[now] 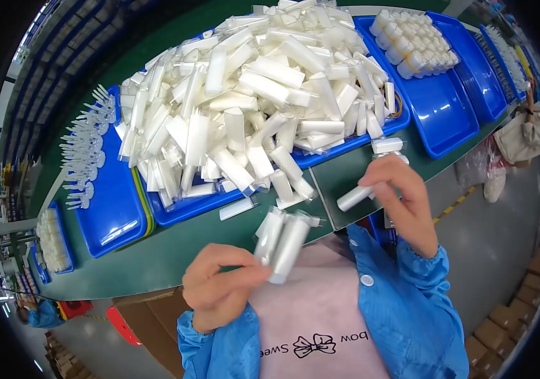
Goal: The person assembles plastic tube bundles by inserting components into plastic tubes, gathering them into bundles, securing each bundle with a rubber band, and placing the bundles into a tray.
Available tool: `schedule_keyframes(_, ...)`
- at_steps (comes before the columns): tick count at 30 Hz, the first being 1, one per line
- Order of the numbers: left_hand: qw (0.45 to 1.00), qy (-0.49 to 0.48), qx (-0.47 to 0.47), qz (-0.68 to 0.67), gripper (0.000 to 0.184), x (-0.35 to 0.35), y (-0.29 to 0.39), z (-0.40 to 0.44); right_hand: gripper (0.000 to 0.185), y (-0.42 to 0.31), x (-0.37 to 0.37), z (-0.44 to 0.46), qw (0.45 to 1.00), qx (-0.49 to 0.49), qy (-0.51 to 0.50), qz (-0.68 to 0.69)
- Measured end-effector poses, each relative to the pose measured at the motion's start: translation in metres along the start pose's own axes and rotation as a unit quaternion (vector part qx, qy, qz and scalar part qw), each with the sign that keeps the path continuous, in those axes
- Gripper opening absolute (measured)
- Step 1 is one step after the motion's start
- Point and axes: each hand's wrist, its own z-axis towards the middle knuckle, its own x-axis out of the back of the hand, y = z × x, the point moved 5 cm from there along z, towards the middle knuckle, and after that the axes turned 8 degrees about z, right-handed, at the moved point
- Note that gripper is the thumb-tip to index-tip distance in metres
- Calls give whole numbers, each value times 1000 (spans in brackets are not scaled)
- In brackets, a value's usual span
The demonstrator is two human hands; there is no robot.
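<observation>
Left hand: the left hand (222,287) pinches the near end of two white tubes (291,246) in clear film, side by side and tilted, in front of the tabletop's edge.
Right hand: the right hand (407,202) is closed, thumb against fingers, on one end of a single white tube (352,198), which slants down toward the left.
Loose pieces: one wrapped tube (238,208) lies on the green tabletop (102,275) between the heap and the left hand; a few more white pieces (387,146) lie just beyond the right hand.
Heap: a large pile of wrapped white tubes (264,82) fills and overhangs a blue tray (185,215).
Left side: another blue tray (109,218) has clear stemmed parts (84,155) along its outer edge; farther left, white pieces (52,240) stand in rows.
Right side: a blue tray (444,114) carries a block of white, bottle-like pieces (412,43) at its far end.
Floor: cardboard boxes (494,331) line the far right; another person (526,132) is above them.
</observation>
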Motion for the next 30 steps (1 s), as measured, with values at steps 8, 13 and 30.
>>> schedule_keyframes(8, 983, -56, -167, 52, 29, -23, 26, 8, 26, 0, -16, 15, 948, -94, 79, 295)
schedule_keyframes(13, 974, -66, -195, 91, 25, -26, 30, 9, 24, 2, -27, 18, 947, -110, 47, 297)
schedule_keyframes(30, 977, -47, -196, 76, 32, -25, 24, 0, 18, -15, -53, 5, 971, -34, -18, 236)
